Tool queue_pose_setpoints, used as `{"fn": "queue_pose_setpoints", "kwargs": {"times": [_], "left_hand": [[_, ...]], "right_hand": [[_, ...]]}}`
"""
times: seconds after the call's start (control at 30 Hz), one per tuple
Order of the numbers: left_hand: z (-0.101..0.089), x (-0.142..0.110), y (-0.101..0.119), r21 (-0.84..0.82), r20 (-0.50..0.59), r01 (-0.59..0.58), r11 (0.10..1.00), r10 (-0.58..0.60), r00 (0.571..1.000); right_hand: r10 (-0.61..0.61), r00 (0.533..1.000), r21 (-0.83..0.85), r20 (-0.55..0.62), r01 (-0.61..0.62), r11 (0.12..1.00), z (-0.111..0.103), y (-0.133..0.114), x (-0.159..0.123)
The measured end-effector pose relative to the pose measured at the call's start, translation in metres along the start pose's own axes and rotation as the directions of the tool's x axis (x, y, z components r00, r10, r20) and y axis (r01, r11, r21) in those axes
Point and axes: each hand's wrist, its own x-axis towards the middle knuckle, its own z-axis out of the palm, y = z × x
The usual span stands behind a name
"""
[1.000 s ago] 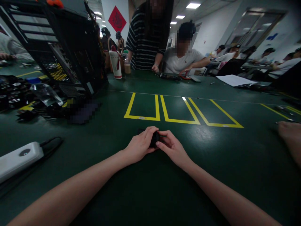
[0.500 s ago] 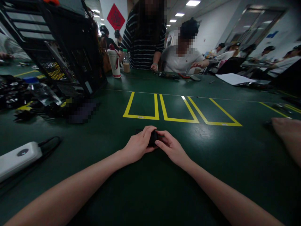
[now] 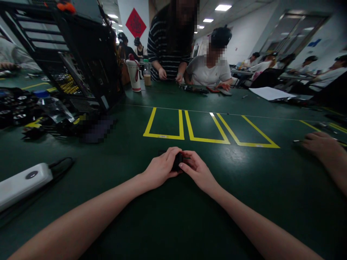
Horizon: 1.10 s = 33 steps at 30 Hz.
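Observation:
My left hand point(image 3: 160, 167) and my right hand point(image 3: 197, 171) meet at the middle of a dark green table point(image 3: 173, 216). Both are closed around a small black object point(image 3: 178, 161) held between them just above the table top. Most of the object is hidden by my fingers, so I cannot make out what it is. Three yellow taped rectangles point(image 3: 189, 126) lie on the table just beyond my hands.
A black open computer case point(image 3: 73, 57) stands at the left with loose parts and a plastic bottle point(image 3: 52, 106) by it. A white power strip point(image 3: 23, 182) lies near left. A co-worker's hand point(image 3: 321, 146) rests at right. Two people, a cup point(image 3: 134, 74), and papers point(image 3: 271, 92) are at the far side.
My hands stay together on the black object. The co-worker's hand at the right has slid further left onto the table. The standing person across has shifted their hands.

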Motion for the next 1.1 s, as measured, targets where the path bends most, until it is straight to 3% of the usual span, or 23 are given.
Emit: {"fn": "queue_pose_setpoints", "kwargs": {"times": [0.43, 0.67, 0.87, 1.1], "left_hand": [[0.0009, -0.0002, -0.0002, 0.037, 0.003, 0.030, 0.999, -0.030, 1.000], [-0.0029, -0.0003, 0.0012, 0.021, 0.019, 0.017, 1.000, -0.017, 1.000], [-0.0033, -0.0002, 0.0016, 0.029, 0.026, 0.032, 0.999, -0.032, 0.999], [-0.0010, 0.0002, 0.0003, 0.010, 0.005, 0.004, 1.000, -0.004, 1.000]], "right_hand": [[-0.041, 0.999, 0.059, 0.026, 0.039, 0.998, 0.0029, 0.0014, -0.0020], [-0.005, 1.000, -0.024, -0.004, 0.005, 1.000, 0.0009, 0.0002, -0.0009], [-0.040, 0.997, 0.048, 0.066, 0.037, 0.998, 0.0012, -0.0014, -0.0034], [-0.037, 0.999, 0.017, 0.006, 0.037, 0.999, 0.0006, -0.0017, -0.0023]]}}
